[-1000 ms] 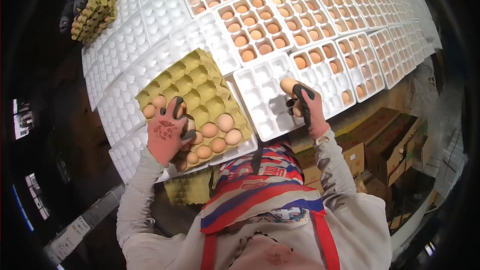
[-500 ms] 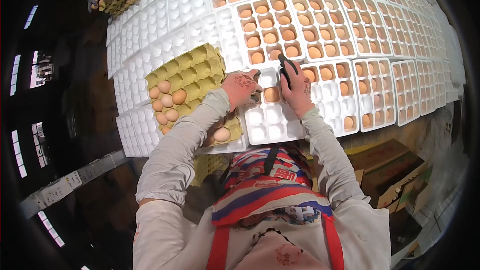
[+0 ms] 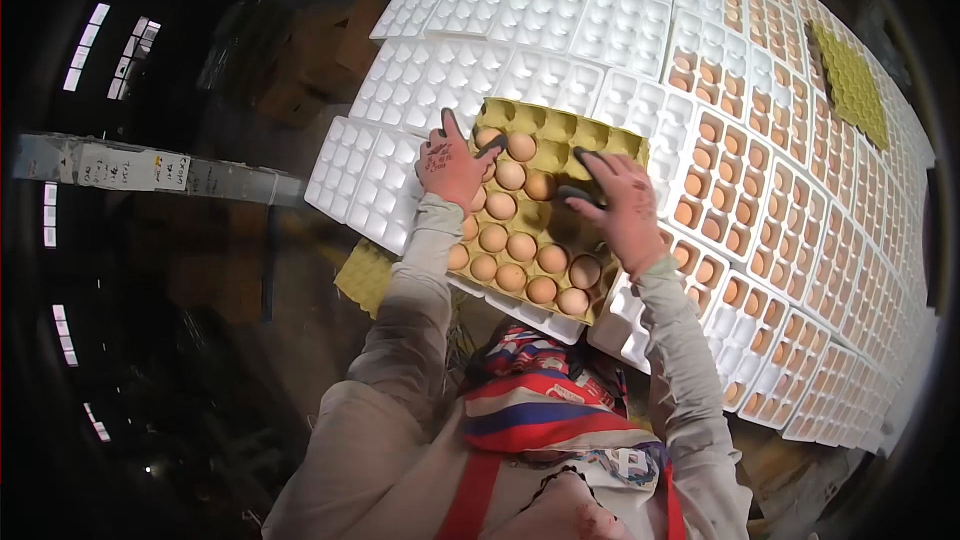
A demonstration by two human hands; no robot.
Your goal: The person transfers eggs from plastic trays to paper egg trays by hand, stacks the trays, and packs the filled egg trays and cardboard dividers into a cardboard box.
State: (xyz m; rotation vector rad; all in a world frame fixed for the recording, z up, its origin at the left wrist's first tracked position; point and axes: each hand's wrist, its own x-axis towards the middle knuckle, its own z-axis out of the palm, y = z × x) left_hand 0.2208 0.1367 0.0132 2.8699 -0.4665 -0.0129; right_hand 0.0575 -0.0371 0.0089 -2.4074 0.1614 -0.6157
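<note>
A yellow-green pulp egg tray [image 3: 560, 125] lies in front of me on white foam trays, partly filled with brown eggs [image 3: 516, 247]. My left hand [image 3: 450, 168] is at the tray's left edge, fingers apart, with a dark-covered fingertip beside the upper-left eggs. Over the tray's right part is my right hand [image 3: 622, 202], thumb and fingers apart, with no egg visible between them. Dark coverings show on the fingertips of both hands. Some cups under the right hand are in shadow.
White foam egg trays [image 3: 570, 10] cover the surface, those to the right holding many eggs. Another pulp tray [image 3: 850, 85] rests on them at the far right. A grey rail [image 3: 170, 172] with labels extends at the left, and a pulp tray [image 3: 365, 277] sits below the surface edge.
My view has swung left. Both hands have moved from the foam tray to the pulp egg tray, and the right hand's fingers are now spread over it.
</note>
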